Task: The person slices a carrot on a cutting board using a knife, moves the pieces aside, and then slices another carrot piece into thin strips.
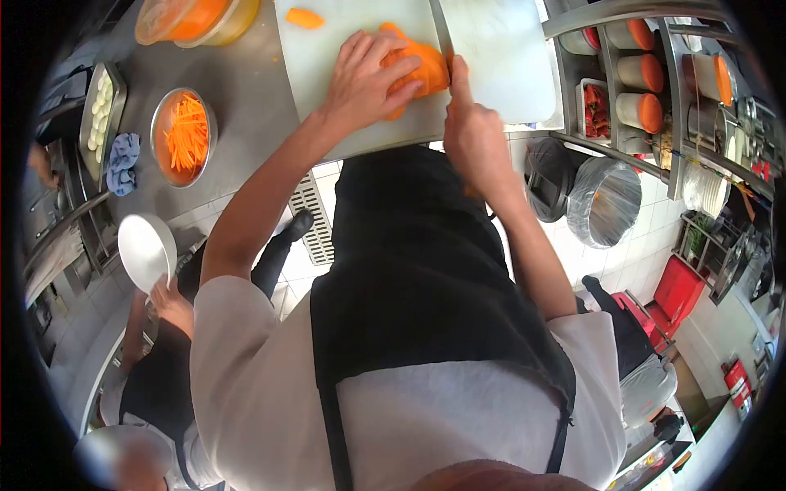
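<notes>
On the white cutting board (344,139) lies a pile of orange carrot slices (431,74). My left hand (360,86) rests over the slices from the left, its fingers bent and holding them against the board; part of the pile is hidden under it. My right hand (476,139) grips a knife (443,29), with the index finger stretched forward along it. The blade stands close against the right side of the slices, and the handle is mostly hidden in the hand. A loose carrot piece (304,18) lies at the board's upper left.
Left of the board, a metal bowl (155,135) holds carrot shreds, beside a blue cloth (124,164) and a tray (117,114) of pale round pieces. A co-worker at lower left holds a white bowl (146,245). Orange-lidded containers (641,74) fill the right rack, above a lined bin (607,200).
</notes>
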Tool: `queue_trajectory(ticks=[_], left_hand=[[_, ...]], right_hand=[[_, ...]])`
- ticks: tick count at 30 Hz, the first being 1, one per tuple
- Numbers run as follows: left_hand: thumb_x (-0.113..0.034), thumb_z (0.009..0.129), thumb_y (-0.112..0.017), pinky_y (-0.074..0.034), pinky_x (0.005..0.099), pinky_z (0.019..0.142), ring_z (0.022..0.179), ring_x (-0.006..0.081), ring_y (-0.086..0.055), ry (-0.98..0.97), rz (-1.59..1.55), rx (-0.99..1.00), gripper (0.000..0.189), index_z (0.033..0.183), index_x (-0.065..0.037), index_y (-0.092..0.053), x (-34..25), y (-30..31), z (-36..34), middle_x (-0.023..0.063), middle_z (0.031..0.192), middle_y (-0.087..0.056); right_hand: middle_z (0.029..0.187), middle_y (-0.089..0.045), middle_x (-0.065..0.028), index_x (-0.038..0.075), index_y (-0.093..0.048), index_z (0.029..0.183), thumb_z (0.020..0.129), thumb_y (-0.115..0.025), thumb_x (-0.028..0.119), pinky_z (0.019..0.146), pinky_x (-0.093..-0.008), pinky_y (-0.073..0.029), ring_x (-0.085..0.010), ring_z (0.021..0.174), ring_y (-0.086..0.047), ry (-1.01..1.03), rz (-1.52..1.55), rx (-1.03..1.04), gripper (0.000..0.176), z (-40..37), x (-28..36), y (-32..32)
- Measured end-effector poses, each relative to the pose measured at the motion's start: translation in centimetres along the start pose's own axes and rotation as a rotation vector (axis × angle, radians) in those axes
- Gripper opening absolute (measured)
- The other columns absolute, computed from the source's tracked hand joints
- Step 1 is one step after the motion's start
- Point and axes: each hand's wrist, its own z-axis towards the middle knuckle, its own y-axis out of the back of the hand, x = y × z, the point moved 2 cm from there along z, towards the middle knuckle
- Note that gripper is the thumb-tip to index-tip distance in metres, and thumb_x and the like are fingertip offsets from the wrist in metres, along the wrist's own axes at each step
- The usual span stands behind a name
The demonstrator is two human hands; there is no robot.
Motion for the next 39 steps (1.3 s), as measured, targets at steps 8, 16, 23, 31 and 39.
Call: queue_trajectory(ticks=[8, 16, 23, 31, 39], left_hand=[[-0.030, 0.088, -0.075, -0.044, 0.0463, 0.101, 0.108, 0.0313, -0.058, -0.003, -0.022, -0.016, 0.027, 0.107, -0.012, -0.070, -0.1, 0.2, 0.0, 0.0074, 0.119, -0.061], [-0.030, 0.087, -0.075, -0.045, 0.0459, 0.099, 0.105, 0.0311, -0.058, -0.010, -0.026, -0.005, 0.026, 0.106, -0.013, -0.070, 0.0, 0.2, 0.0, 0.0072, 0.114, -0.060], [-0.030, 0.086, -0.076, -0.043, 0.0467, 0.102, 0.107, 0.0297, -0.058, -0.008, -0.014, -0.018, 0.024, 0.105, -0.015, -0.071, -0.1, 0.1, -0.1, 0.0056, 0.113, -0.061], [-0.030, 0.085, -0.077, -0.041, 0.0455, 0.103, 0.107, 0.0259, -0.058, 0.007, -0.024, -0.026, 0.022, 0.101, -0.016, -0.072, 0.0, 0.2, 0.0, 0.0034, 0.110, -0.061], [-0.028, 0.085, -0.078, -0.041, 0.0445, 0.102, 0.104, 0.0250, -0.058, -0.003, -0.011, -0.046, 0.022, 0.101, -0.016, -0.072, 0.1, 0.2, 0.1, 0.0034, 0.111, -0.062]], right_hand=[[0.070, -0.065, -0.0294, -0.005, -0.028, 0.155, 0.089, -0.056, -0.001, 0.065, -0.0562, -0.053, -0.0501, 0.066, -0.065, -0.044, -0.011, 0.038, 0.072, 0.0, -0.4, -0.4], [0.067, -0.063, -0.0291, -0.005, -0.032, 0.154, 0.087, -0.056, -0.003, 0.065, -0.0541, -0.054, -0.0473, 0.065, -0.066, -0.038, -0.031, 0.025, 0.071, 0.3, 0.4, 0.5], [0.066, -0.064, -0.0278, -0.006, -0.026, 0.155, 0.087, -0.056, -0.003, 0.063, -0.0537, -0.053, -0.0459, 0.062, -0.065, -0.043, 0.025, 0.114, 0.074, 0.9, 1.7, 3.3], [0.066, -0.063, -0.0284, -0.009, -0.030, 0.154, 0.088, -0.057, -0.002, 0.063, -0.0528, -0.053, -0.0466, 0.062, -0.065, -0.040, 0.091, 0.120, 0.071, 1.1, 2.5, 4.5], [0.066, -0.063, -0.0287, -0.008, -0.028, 0.155, 0.087, -0.055, -0.005, 0.061, -0.0542, -0.053, -0.0464, 0.061, -0.065, -0.032, 0.080, 0.116, 0.073, 1.0, 2.2, 4.0]])
